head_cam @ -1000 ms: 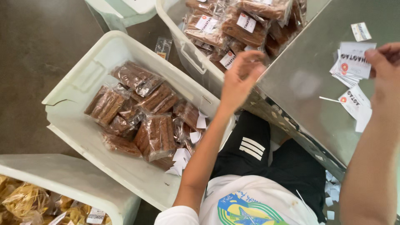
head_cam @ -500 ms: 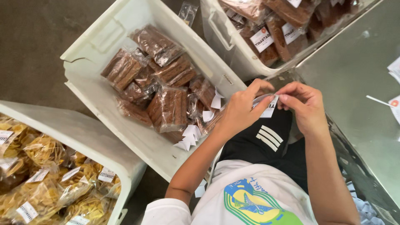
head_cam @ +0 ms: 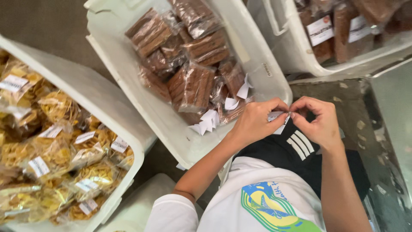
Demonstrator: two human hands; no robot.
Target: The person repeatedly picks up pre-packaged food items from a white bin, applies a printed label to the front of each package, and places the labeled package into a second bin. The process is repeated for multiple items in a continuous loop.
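- Left hand (head_cam: 253,122) and right hand (head_cam: 319,122) meet above the person's lap, just beside the near rim of the middle white tub (head_cam: 257,64).
- Between them: a small white paper label (head_cam: 277,117). Fingers of both hands are closed in a pinch on it, thumb and forefinger tips pressed to its edges; most of the label is hidden by the fingers.
- The middle tub holds clear bags of brown stick snacks (head_cam: 189,64), piled loosely. Several loose white paper slips (head_cam: 210,122) lie at the tub's near end, close to the left hand.
- To the left, a second white tub (head_cam: 107,111) holds bags of yellow chips (head_cam: 56,141), each with a white label on top.
- At upper right, a third white tub (head_cam: 296,60) holds more brown snack bags with white labels.
- A grey metal surface (head_cam: 395,103) lies to the right of the right hand.
- Person wears a white printed shirt and dark shorts with white stripes.
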